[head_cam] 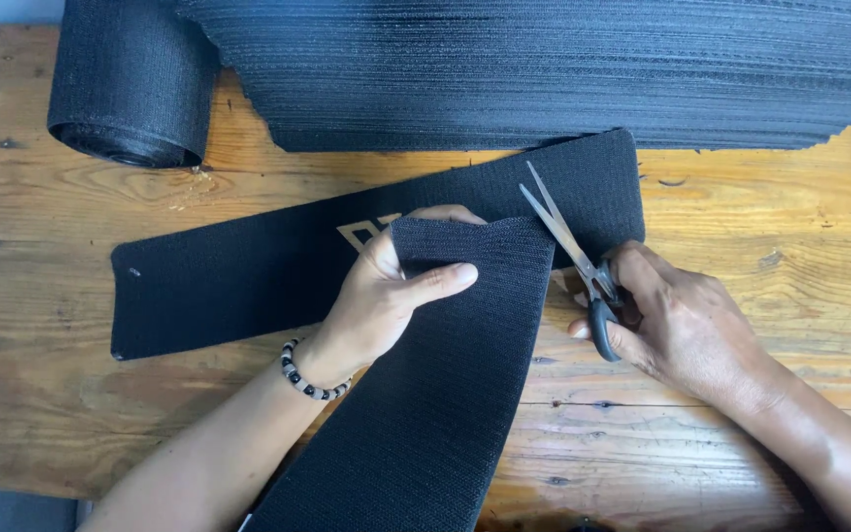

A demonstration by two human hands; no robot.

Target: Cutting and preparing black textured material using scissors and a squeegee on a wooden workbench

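Two hands share one black mesh strip (425,394), which runs up from the near table edge to its far end. The left hand (386,296) pinches that end (thumb on top); the right hand (677,320) grips open scissors (568,246) just beside the strip's right edge.

Bare table (741,227) right; black roll (130,89) blocking far-left

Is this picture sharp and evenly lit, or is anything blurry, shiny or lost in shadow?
Head view: mostly sharp; the wood grain of the table and the weave of the black strip read clearly. Light is soft and even, with only faint shadows under the left hand and right hand. The scissors blades show a mild sheen. The roll is dark, with little detail.
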